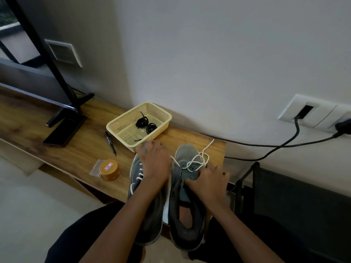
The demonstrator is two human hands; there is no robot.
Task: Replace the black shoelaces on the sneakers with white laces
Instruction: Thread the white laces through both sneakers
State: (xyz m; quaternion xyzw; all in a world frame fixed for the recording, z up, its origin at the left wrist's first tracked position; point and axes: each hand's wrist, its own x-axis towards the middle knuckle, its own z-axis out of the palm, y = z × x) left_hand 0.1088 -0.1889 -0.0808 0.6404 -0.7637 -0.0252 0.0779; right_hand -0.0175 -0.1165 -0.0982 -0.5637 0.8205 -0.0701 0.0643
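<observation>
White lace (193, 160) is tied on the right shoe (185, 152), just ahead of the right grip (209, 179), which seems clamped round its tongue. Toe's pointed wallward. Left grip (154, 164) is laid open on the left shoe (152, 221).

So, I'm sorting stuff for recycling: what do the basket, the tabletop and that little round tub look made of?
Basket: cream moulded plastic, matte, going by its uniform perforated mesh. Tabletop: wood or wood-look laminate; grain shows, but I cannot tell which. Round tub: probably amber plastic, slightly glossy, labelled lid.
</observation>
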